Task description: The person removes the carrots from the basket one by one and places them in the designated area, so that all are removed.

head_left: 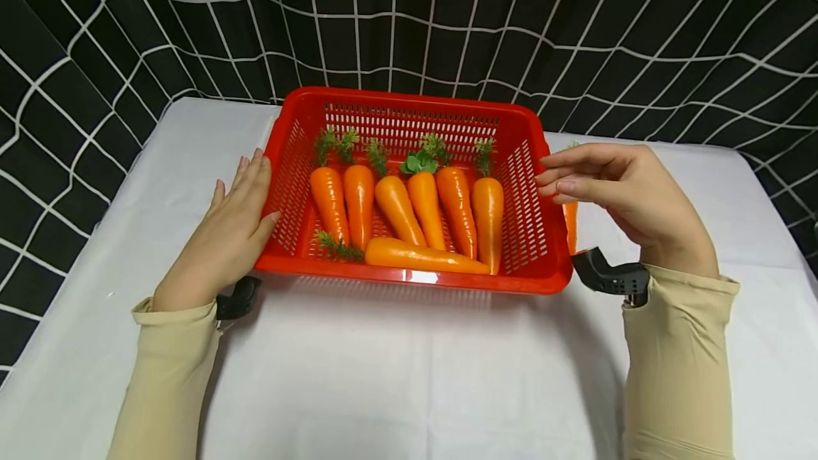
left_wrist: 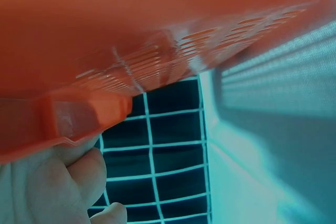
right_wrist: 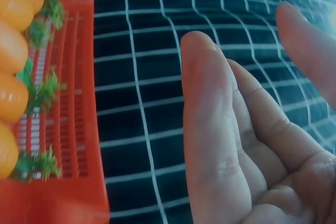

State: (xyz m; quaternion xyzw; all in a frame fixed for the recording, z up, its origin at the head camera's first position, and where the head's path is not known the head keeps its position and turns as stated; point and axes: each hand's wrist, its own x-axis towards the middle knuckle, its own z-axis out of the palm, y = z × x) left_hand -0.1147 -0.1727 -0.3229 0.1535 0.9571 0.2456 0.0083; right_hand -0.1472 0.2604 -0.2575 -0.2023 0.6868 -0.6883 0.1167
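I see carrots (head_left: 424,210) in the basket (head_left: 383,274); left hand (head_left: 225,241) straight-fingered against its left rim, right hand (head_left: 648,197) beside its right, thumb apart.

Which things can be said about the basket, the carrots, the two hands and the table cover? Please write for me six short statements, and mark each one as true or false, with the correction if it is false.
1. The basket is red. True.
2. Only three carrots are inside it. False: seven carrots are inside.
3. One carrot lies crosswise along the near side of the basket, its leafy top toward the left. True.
4. The left hand is gripping a carrot. False: it is at the left side of the basket.
5. The right hand holds nothing. True.
6. The table cover is black. False: it is white.
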